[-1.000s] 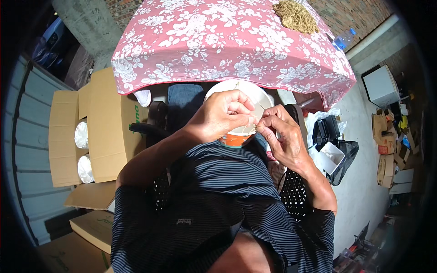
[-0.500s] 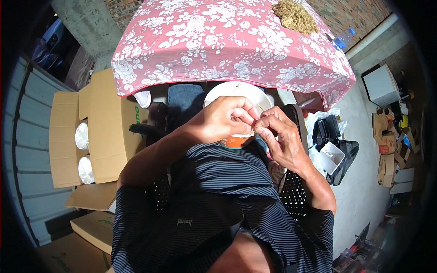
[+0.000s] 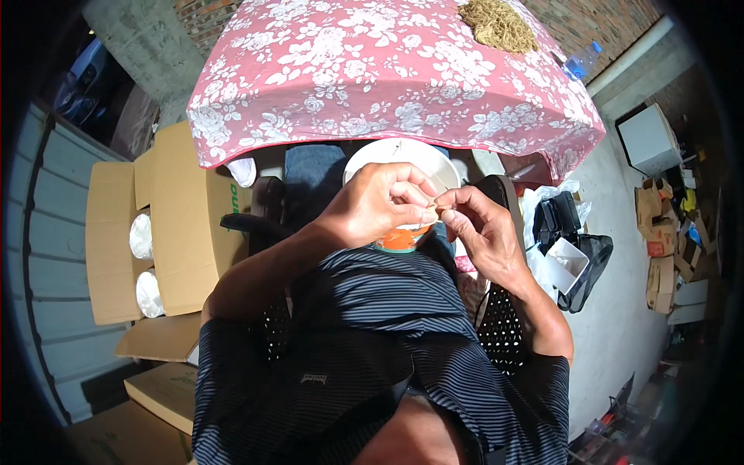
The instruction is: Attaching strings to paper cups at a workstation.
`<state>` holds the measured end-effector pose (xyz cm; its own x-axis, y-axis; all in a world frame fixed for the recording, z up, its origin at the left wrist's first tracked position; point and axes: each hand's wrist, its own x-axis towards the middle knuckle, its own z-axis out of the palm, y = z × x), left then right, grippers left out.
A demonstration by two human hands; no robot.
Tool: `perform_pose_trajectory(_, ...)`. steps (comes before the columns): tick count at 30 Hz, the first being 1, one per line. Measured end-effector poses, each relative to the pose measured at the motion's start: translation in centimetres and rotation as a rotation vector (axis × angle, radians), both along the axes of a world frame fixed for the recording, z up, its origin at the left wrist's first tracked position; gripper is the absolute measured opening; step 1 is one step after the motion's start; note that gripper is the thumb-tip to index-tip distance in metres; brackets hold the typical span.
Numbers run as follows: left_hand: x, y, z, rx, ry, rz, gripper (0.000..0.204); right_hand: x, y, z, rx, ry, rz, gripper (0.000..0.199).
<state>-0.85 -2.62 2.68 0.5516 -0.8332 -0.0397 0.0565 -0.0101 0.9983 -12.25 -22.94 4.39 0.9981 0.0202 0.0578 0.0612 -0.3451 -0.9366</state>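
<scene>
My left hand (image 3: 380, 205) and my right hand (image 3: 477, 232) meet fingertip to fingertip over my lap. Together they pinch a small pale piece (image 3: 431, 211) that is too small to make out. Right beneath them is a round white bowl (image 3: 372, 155) resting on an orange container (image 3: 399, 239), both largely hidden by my left hand. My dark striped shirt (image 3: 372, 333) fills the lower part of the view.
A table under a pink floral cloth (image 3: 387, 77) stands in front, with a heap of tan fibres (image 3: 496, 23) at its far edge. An open cardboard box (image 3: 147, 232) with white round lids is at the left. A black bag (image 3: 577, 248) and a white box (image 3: 647, 139) lie at the right.
My left hand has slid a little to the right and lower over the bowl, and the fingertips of both hands have closed together. The bowl has stayed put.
</scene>
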Motion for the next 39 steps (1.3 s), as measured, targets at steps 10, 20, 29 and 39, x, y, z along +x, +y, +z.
perform_pose_trajectory(10, -1.3, -0.3, -0.5, 0.058, -0.181, 0.125, 0.024, 0.1, 0.1, 0.0, -0.180, -0.118, -0.052, 0.014)
perform_pose_trajectory(20, -1.9, -0.7, -0.6, 0.057, -0.267, 0.240, 0.026, -0.3, 1.4, -1.5, -0.606, -0.580, -0.115, 0.016)
perform_pose_trajectory(29, -2.5, -0.8, -0.7, 0.065, -0.538, 0.358, 0.011, 0.1, 0.3, -1.7, -0.292, -0.276, -0.096, 0.007)
perform_pose_trajectory(39, -2.3, -1.1, -1.5, 0.050, -0.765, 0.327, 0.010, 0.2, 0.2, -1.6, -0.213, -0.187, -0.102, 0.012)
